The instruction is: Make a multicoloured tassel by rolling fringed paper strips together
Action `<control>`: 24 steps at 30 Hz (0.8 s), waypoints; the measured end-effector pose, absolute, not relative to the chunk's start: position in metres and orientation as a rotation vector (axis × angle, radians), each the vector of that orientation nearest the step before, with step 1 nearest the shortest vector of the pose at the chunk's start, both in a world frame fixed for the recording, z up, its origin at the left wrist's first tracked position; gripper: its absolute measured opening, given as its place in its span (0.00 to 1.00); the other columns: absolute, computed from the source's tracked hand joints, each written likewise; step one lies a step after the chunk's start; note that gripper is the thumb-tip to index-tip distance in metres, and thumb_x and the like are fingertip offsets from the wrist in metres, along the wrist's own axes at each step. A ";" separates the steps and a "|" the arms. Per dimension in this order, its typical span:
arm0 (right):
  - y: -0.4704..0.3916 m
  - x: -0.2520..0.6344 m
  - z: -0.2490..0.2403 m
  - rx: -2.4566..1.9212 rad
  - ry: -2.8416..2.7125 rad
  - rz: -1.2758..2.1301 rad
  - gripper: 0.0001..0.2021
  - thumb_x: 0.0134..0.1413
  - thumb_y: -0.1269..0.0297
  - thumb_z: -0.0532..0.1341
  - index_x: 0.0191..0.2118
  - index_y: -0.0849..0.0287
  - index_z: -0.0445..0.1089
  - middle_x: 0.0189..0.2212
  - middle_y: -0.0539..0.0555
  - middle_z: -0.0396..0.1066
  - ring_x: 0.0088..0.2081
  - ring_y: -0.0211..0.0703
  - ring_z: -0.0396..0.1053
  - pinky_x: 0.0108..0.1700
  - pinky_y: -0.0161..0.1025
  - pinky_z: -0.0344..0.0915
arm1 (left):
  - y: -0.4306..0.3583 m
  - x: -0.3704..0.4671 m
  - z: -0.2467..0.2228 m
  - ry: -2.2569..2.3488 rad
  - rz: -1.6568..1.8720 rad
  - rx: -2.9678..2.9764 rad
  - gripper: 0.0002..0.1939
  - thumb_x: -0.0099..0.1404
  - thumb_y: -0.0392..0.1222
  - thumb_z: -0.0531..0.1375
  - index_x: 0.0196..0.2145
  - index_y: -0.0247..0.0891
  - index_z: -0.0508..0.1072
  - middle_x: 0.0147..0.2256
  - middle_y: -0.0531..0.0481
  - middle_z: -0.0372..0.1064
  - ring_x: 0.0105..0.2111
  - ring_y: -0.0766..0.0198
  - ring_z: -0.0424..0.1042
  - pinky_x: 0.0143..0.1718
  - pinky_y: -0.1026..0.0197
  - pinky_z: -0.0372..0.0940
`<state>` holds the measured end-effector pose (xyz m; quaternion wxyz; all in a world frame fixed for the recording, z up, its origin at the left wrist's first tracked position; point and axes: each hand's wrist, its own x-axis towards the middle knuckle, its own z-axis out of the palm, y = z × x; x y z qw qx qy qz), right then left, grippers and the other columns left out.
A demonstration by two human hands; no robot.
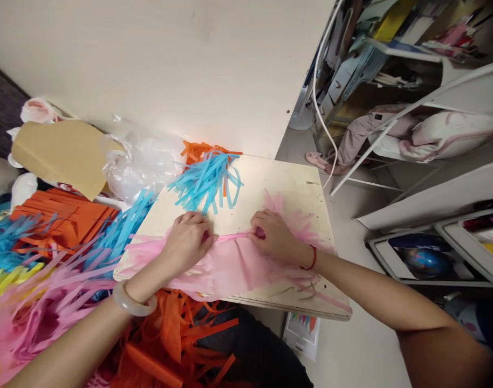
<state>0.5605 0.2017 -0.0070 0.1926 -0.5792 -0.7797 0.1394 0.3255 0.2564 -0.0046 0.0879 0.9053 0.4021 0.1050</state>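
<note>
A sheet of pink tissue paper (236, 267) with fringed ends lies across a small wooden board table (287, 178). Its far edge is folded into a narrow strip between my hands. My left hand (191, 240) pinches that edge on the left, and a pale bangle sits on the wrist. On the right, my right hand (273, 234) pinches the same edge, a red cord around its wrist. Both sets of fingertips are closed on the paper. Just beyond my left hand lies a blue paper tassel (208, 180), with an orange tassel (202, 151) behind it.
Orange paper (68, 218), blue strips and pink fringe (40, 318) pile up at the left. Brown paper (64, 156) and a clear plastic bag (143, 167) lie beyond. Orange strips (169, 334) cover my lap. To the right, a person's leg (355, 137) shows beside a white chair (392, 129).
</note>
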 end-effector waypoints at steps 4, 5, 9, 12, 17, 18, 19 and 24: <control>0.202 0.561 -0.001 -1.519 -2.367 0.273 0.06 0.55 0.75 0.57 0.35 0.59 0.70 0.36 0.53 0.71 0.41 0.43 0.62 0.44 0.42 0.53 | 0.256 0.329 -0.001 1.170 0.330 2.734 0.05 0.61 0.36 0.57 0.34 0.40 0.73 0.36 0.45 0.70 0.43 0.51 0.65 0.44 0.49 0.62; 0.202 0.561 0.001 -1.445 -2.443 0.186 0.08 0.57 0.75 0.56 0.38 0.58 0.71 0.38 0.54 0.71 0.44 0.44 0.62 0.46 0.44 0.51 | 0.255 0.330 0.000 1.105 0.374 2.750 0.09 0.61 0.34 0.56 0.37 0.41 0.74 0.38 0.46 0.70 0.44 0.52 0.65 0.45 0.48 0.61; 0.202 0.554 0.007 -1.204 -2.674 -0.182 0.11 0.62 0.72 0.53 0.37 0.60 0.73 0.42 0.57 0.72 0.49 0.49 0.60 0.49 0.49 0.49 | 0.246 0.334 -0.001 0.874 0.455 2.921 0.11 0.64 0.32 0.55 0.36 0.44 0.76 0.39 0.49 0.72 0.49 0.53 0.63 0.57 0.41 0.51; 0.207 0.547 0.009 -1.131 -2.775 -0.337 0.16 0.64 0.74 0.50 0.31 0.63 0.72 0.37 0.57 0.72 0.45 0.48 0.61 0.48 0.48 0.50 | 0.240 0.337 -0.004 0.844 0.413 3.041 0.11 0.66 0.32 0.54 0.33 0.40 0.75 0.35 0.48 0.71 0.49 0.53 0.63 0.60 0.39 0.47; 0.216 0.537 0.010 -1.152 -2.907 -0.368 0.15 0.62 0.76 0.50 0.32 0.64 0.73 0.31 0.58 0.70 0.37 0.45 0.62 0.41 0.45 0.53 | 0.240 0.341 -0.007 0.861 0.355 3.116 0.14 0.65 0.28 0.50 0.31 0.39 0.73 0.32 0.48 0.70 0.44 0.56 0.66 0.58 0.44 0.53; 0.218 0.535 0.011 -1.164 -2.920 -0.366 0.14 0.62 0.77 0.50 0.32 0.64 0.73 0.30 0.58 0.70 0.37 0.45 0.63 0.40 0.44 0.53 | 0.241 0.343 -0.006 0.884 0.333 3.122 0.14 0.65 0.28 0.50 0.31 0.39 0.73 0.32 0.48 0.70 0.42 0.57 0.67 0.56 0.45 0.56; 0.220 0.533 0.012 -1.173 -2.926 -0.368 0.14 0.62 0.77 0.51 0.32 0.65 0.73 0.30 0.58 0.70 0.37 0.45 0.63 0.41 0.44 0.53 | 0.243 0.345 -0.004 0.914 0.316 3.127 0.13 0.65 0.28 0.51 0.30 0.38 0.73 0.31 0.47 0.70 0.40 0.57 0.68 0.52 0.47 0.60; 0.227 0.532 0.032 -1.255 -2.797 -0.326 0.13 0.62 0.76 0.52 0.33 0.65 0.73 0.33 0.58 0.73 0.37 0.45 0.66 0.45 0.45 0.54 | 0.247 0.358 0.011 1.013 0.342 3.159 0.12 0.64 0.29 0.51 0.32 0.35 0.74 0.29 0.44 0.73 0.33 0.56 0.72 0.47 0.51 0.63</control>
